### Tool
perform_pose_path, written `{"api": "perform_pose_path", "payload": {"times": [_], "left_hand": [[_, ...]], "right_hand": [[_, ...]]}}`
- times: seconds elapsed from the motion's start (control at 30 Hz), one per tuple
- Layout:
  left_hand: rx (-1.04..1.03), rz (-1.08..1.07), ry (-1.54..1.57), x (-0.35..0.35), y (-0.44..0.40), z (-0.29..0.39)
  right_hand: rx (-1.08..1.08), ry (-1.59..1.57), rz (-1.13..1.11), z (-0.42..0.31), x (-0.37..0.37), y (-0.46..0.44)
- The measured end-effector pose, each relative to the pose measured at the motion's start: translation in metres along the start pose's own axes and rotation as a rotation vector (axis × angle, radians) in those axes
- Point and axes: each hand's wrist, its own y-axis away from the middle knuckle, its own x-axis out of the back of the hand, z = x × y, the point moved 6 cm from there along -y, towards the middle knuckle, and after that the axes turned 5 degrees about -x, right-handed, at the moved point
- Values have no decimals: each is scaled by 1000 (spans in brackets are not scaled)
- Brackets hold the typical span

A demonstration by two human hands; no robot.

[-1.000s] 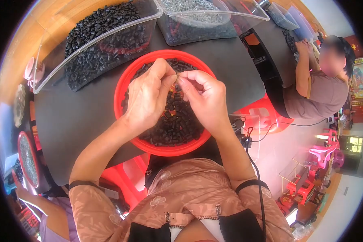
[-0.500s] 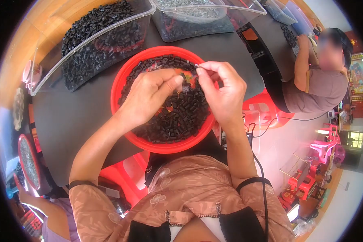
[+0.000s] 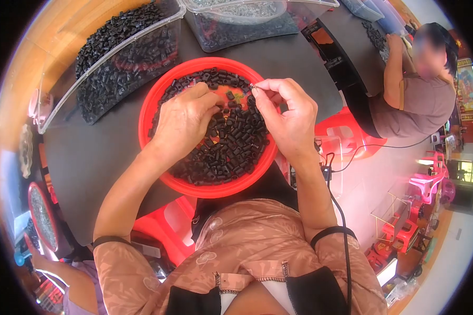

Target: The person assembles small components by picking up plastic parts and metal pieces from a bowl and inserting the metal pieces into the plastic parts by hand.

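Wearer's patterned shirt nearest, dark cable running down its right side. Both hands are at the red basin, which sits at the near edge of the dark tabletop and holds a loose spread of black pieces.

Left hand: back up, fingers curled down over the left half of the basin, above the pieces; fingertips partly hidden, so can't tell if its grip holds anything. Right hand: over the basin's right rim, grip narrow, thumb and forefinger pinched on a tiny shiny bit; looks like metal, though too small to be sure. Hands are apart.

Beyond the basin, on the tabletop: left bin, clear, heaped with more black pieces; right bin, clear, with a bowl of clear bits. Far right, a seated co-worker reaches toward a dark pile.
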Motion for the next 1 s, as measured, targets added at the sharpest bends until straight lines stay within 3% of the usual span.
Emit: {"api": "perform_pose_path", "payload": {"times": [0.8, 0.9, 1.0], "left_hand": [[-60, 20, -35, -2, 1, 2], [-39, 28, 28, -2, 0, 2], [61, 22, 330, 2, -3, -1]], "right_hand": [[-27, -40, -71, 2, -9, 5], [-27, -49, -98, 2, -10, 5], [-36, -80, -145, 0, -13, 5]]}}
